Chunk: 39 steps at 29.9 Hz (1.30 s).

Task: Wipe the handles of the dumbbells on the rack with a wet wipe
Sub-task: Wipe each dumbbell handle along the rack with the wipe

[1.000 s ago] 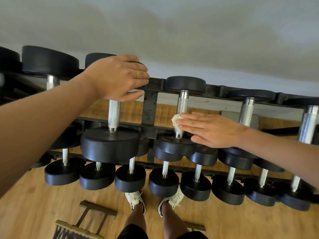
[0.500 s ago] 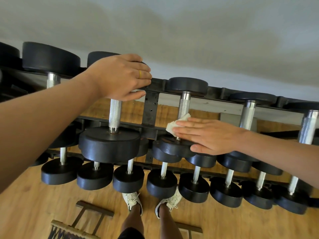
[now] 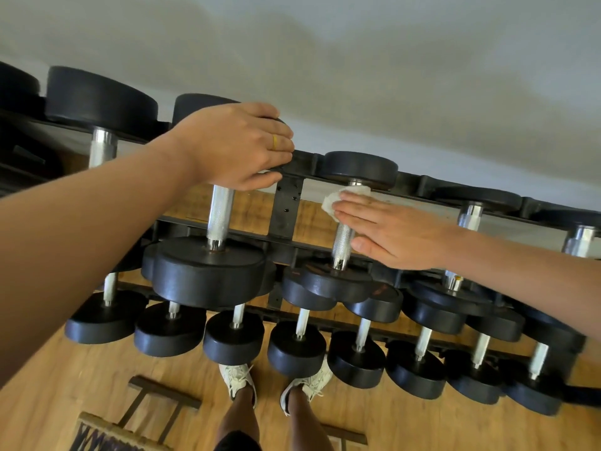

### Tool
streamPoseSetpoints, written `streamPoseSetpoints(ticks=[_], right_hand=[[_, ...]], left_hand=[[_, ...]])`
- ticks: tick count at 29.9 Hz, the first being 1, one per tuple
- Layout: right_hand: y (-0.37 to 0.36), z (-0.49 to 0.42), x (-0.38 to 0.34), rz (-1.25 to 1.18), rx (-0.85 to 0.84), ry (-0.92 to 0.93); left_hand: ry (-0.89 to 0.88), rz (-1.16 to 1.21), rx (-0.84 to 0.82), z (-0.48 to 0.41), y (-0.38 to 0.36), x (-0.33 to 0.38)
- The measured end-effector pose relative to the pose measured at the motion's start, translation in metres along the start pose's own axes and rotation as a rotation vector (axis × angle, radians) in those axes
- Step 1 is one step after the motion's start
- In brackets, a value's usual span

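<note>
Head view shows the person in the middle of wiping one handle. The right hand point(image 3: 400, 232), with fingers straight and flat, presses the wet wipe point(image 3: 344, 195) against the far end of the handle point(image 3: 343, 242) of a dumbbell on the top row of the rack point(image 3: 287, 209), just under its far head. The left hand point(image 3: 240, 148) has its fingers curled over the far head of the larger dumbbell point(image 3: 208, 275) beside it, probably for support. Half a second ago the wipe was low on this handle, near the close head; now it has travelled up to the far end, while the left hand did not move. The next move probably calls for one more pass down the knurled part, then going to the next handle on the right
</note>
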State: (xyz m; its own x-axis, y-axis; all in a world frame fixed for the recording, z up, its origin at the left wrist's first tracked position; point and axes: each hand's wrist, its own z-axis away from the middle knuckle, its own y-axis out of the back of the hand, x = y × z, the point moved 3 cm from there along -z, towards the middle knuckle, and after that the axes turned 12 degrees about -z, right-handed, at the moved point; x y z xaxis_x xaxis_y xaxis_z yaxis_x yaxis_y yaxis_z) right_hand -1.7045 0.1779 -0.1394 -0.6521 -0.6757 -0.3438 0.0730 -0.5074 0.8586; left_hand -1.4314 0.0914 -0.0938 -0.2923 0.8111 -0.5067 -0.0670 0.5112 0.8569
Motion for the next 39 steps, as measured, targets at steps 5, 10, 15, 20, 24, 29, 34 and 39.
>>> streamPoseSetpoints(ticks=[5,10,15,20,24,29,34,39], right_hand=[[-0.005,0.007,-0.015,0.032,-0.132,0.132],[0.011,-0.003,0.001,0.051,-0.052,-0.019],[-0.016,0.006,-0.028,0.058,-0.113,0.034],[0.007,-0.010,-0.012,0.115,0.013,-0.120],[0.003,-0.012,-0.030,0.097,0.045,-0.226],[-0.033,-0.002,-0.071,0.026,-0.012,-0.169],[-0.027,0.001,-0.057,0.045,-0.067,-0.094],[0.007,-0.016,-0.023,0.048,0.044,-0.218]], left_hand=[[0.004,-0.001,-0.009,0.000,-0.001,-0.001],[-0.002,-0.007,-0.015,0.000,-0.002,-0.001],[-0.006,-0.023,-0.005,0.001,-0.001,-0.001],[-0.018,-0.026,-0.018,0.000,-0.005,0.000],[-0.018,-0.031,-0.024,0.001,-0.006,0.000],[-0.025,-0.052,-0.051,0.001,-0.006,0.000],[-0.048,-0.060,-0.058,0.001,-0.009,-0.001],[-0.054,-0.054,-0.058,0.002,-0.010,-0.001]])
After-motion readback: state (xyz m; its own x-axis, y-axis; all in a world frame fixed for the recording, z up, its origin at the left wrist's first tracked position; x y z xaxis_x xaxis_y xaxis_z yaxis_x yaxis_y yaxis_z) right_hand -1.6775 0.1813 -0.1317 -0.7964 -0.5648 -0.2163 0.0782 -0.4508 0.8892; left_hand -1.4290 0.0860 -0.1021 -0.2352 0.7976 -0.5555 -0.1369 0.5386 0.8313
